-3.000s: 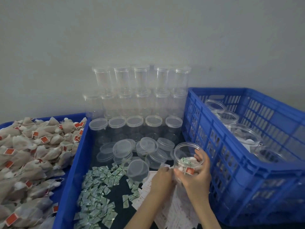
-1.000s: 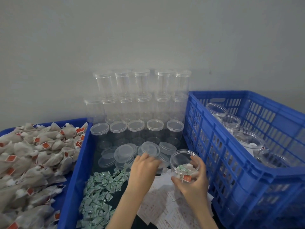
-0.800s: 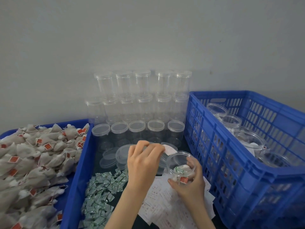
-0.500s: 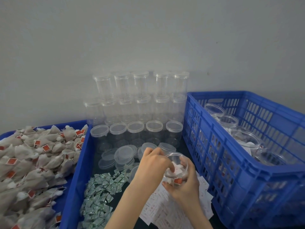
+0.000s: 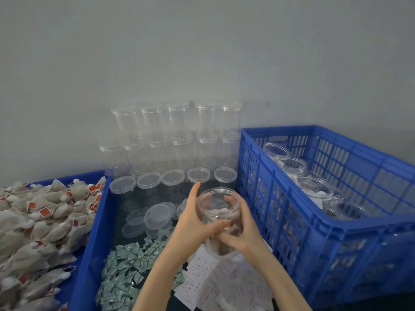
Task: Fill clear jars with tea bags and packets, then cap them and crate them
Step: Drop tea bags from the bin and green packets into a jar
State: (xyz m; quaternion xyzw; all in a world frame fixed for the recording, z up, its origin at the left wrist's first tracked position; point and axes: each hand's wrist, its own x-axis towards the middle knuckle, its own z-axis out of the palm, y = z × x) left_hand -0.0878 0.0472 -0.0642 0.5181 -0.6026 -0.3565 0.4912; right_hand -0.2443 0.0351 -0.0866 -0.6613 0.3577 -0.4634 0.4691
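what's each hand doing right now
Left hand: holding the clear plastic lid on the clear round plastic jar.
Right hand: gripping the jar.

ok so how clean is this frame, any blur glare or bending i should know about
Head view: light is soft and even, with no hard shadows or strong glare. The hands, left and right, and the jar they grip look slightly smeared. The stacked jars wash out against the grey wall. The crate rim bows, so there is wide-angle distortion.
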